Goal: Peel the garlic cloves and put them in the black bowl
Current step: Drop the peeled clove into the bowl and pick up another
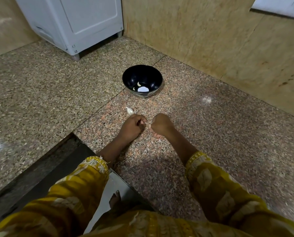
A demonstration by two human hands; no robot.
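A black bowl [142,80] stands on the speckled stone counter, with two peeled garlic cloves [138,84] lying inside near a bright reflection. In front of it, my left hand [132,125] and my right hand [160,124] are held close together, fingers curled, pinching a small garlic clove [147,124] between them; most of the clove is hidden. A white unpeeled piece of garlic [129,110] lies on the counter just beyond my left hand. Bits of garlic skin [158,138] lie under my right wrist.
A white appliance [78,23] stands at the back left. A tan stone wall [211,40] runs along the back right. The counter edge [74,134] drops off at the lower left, where a dark floor and a foot [115,199] show.
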